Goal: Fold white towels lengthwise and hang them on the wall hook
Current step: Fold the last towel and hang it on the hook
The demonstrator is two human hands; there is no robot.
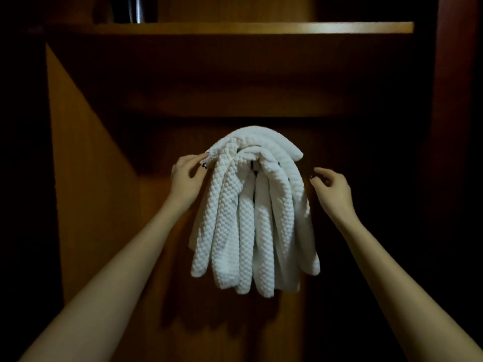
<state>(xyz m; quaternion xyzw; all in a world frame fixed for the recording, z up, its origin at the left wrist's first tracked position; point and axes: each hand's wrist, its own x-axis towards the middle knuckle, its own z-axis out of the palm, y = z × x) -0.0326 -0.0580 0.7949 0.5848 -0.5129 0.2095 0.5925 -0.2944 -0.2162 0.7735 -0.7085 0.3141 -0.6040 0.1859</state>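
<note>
Hanging at the centre of the frame, a bunch of white towels (254, 212), folded into long narrow strips and draped over one point against the wooden back panel (261, 74) of a cupboard-like recess. Quilted in a diamond texture, bright against the dim brown wood. Arched at the top into a rounded hump, layered one over another, then falling in about half a dozen rounded loops and tails, the lower ends uneven and fanned a little toward lower right. Glimpsed in a dark gap just under the hump, a small part of the hook (253, 165), otherwise buried by the cloth. Reaching in from lower left, the left hand (187, 176), fingertips with dark nails at the upper left edge of the bunch; pinching or merely touching, impossible to tell. Raised at centre right, the right hand (330, 189), fingers loosely curled, holding nothing, just clear of the right side of the towels. Running across the top of the frame, a lit wooden shelf (261, 27), with a dark shiny cylinder (138, 9) standing on it at upper left, cut off by the frame edge. Slanting down the left, a lighter side panel (86, 165). Cast on the wood below the bunch, a soft shadow.
</note>
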